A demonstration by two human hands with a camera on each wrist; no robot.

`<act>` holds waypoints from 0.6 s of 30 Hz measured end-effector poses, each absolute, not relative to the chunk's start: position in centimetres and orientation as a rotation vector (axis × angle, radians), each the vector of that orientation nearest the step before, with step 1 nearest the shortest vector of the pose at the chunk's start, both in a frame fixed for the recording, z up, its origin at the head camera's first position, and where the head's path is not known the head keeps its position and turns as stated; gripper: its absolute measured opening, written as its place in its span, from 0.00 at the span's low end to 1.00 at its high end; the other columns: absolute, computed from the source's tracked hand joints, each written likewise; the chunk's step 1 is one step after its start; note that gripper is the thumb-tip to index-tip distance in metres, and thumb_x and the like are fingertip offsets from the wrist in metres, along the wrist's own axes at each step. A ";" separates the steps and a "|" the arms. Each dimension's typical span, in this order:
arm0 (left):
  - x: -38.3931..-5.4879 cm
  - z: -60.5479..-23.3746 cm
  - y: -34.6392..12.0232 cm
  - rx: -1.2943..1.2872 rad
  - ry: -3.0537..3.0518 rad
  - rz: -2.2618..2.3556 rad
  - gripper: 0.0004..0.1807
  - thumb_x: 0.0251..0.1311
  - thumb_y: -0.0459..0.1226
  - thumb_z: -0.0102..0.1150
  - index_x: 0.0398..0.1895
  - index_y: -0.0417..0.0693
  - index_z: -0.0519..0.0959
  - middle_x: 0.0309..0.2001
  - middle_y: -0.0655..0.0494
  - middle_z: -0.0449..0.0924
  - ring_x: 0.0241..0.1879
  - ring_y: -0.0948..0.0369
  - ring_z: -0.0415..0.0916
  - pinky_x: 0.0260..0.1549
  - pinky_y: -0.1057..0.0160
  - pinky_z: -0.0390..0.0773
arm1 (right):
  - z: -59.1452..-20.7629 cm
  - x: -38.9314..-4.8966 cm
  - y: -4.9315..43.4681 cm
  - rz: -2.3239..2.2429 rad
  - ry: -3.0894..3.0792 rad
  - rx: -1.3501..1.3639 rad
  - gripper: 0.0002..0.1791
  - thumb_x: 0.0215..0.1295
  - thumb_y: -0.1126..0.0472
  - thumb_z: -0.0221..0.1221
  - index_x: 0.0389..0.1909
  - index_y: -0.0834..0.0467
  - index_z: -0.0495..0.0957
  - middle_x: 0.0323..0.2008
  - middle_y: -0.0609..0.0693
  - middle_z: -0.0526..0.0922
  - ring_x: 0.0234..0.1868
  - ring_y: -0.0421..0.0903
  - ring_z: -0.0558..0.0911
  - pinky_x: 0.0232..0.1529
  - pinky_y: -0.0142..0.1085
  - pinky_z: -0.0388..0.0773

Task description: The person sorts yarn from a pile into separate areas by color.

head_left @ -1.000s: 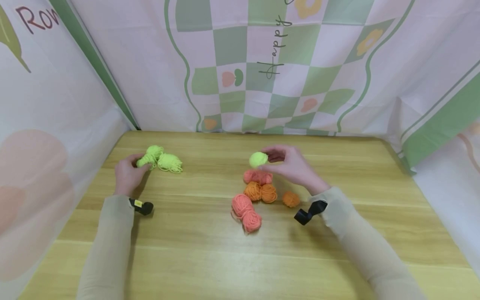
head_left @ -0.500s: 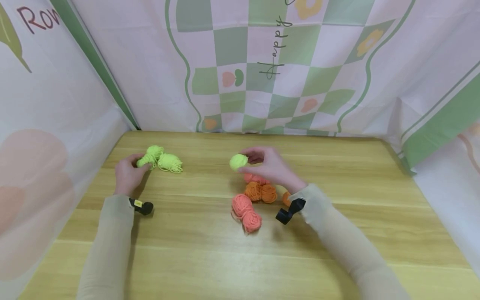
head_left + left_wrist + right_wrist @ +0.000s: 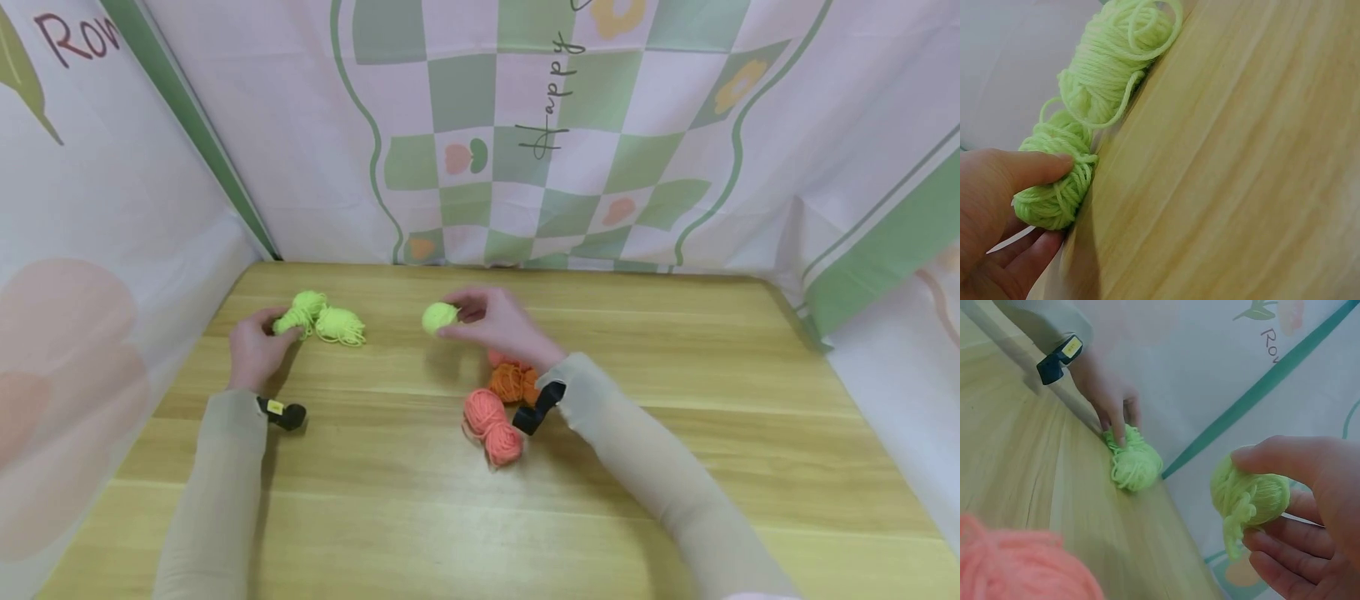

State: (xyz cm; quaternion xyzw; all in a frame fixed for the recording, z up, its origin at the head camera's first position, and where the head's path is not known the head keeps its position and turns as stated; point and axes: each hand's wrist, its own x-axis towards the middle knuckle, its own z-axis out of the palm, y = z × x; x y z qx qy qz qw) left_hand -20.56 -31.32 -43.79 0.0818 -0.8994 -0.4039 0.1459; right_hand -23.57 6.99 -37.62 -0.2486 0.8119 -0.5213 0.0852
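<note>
At the far left of the table, my left hand (image 3: 257,352) grips a bright yellow-green yarn skein (image 3: 1060,194), thumb on top and fingers at its lower side. Beside that skein lies another yellow-green skein (image 3: 341,325), with loose loops trailing from it. My right hand (image 3: 501,323) pinches a small yellow-green yarn ball (image 3: 439,318) above the middle of the table. In the right wrist view a short tail of yarn hangs from this ball (image 3: 1250,494), held between thumb and fingers.
A coral yarn skein (image 3: 492,427) lies in front of an orange skein (image 3: 506,382), partly covered by the right wrist's camera. Behind the orange one, another coral skein (image 3: 504,359) is mostly hidden by the right arm. Printed curtains (image 3: 300,167) enclose the wooden table (image 3: 420,517).
My right hand has carried the yellow-green ball leftward, away from the coral and orange yarn. Its sleeve now hides the lone orange ball. The left hand has stayed put on its skein.
</note>
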 end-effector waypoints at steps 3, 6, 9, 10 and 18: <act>-20.5 -43.8 -31.4 0.233 -2.594 -1.157 0.24 0.63 0.35 0.68 0.60 0.32 0.78 0.52 0.33 0.81 0.45 0.48 0.76 0.44 0.60 0.73 | -37.7 -24.0 5.9 -1.559 2.420 -0.751 0.26 0.55 0.56 0.77 0.54 0.59 0.83 0.42 0.48 0.87 0.42 0.46 0.84 0.48 0.38 0.81; -20.5 -43.7 -31.4 0.230 -2.600 -1.146 0.24 0.63 0.34 0.68 0.60 0.32 0.78 0.52 0.33 0.81 0.46 0.47 0.76 0.44 0.59 0.73 | -38.0 -24.4 4.9 -1.566 2.418 -0.772 0.25 0.55 0.58 0.77 0.53 0.61 0.84 0.41 0.49 0.87 0.41 0.46 0.84 0.46 0.37 0.82; -20.4 -43.7 -31.4 0.228 -2.599 -1.148 0.24 0.64 0.34 0.68 0.60 0.31 0.78 0.52 0.33 0.81 0.46 0.47 0.76 0.44 0.58 0.73 | -38.2 -24.6 4.0 -1.568 2.413 -0.784 0.25 0.54 0.59 0.77 0.53 0.62 0.84 0.40 0.49 0.87 0.40 0.45 0.84 0.45 0.36 0.82; -20.4 -43.7 -31.4 0.231 -2.597 -1.151 0.24 0.64 0.34 0.68 0.60 0.31 0.78 0.52 0.33 0.81 0.46 0.47 0.76 0.44 0.58 0.73 | -38.3 -24.7 3.7 -1.564 2.415 -0.785 0.25 0.54 0.59 0.77 0.53 0.62 0.84 0.40 0.49 0.87 0.40 0.45 0.84 0.44 0.36 0.82; -20.5 -43.8 -31.4 0.226 -2.586 -1.164 0.24 0.63 0.34 0.68 0.60 0.31 0.78 0.52 0.33 0.81 0.46 0.48 0.77 0.41 0.65 0.72 | -38.7 -24.7 1.3 -1.524 2.381 -0.783 0.26 0.54 0.59 0.77 0.53 0.62 0.84 0.40 0.49 0.87 0.40 0.44 0.85 0.42 0.34 0.82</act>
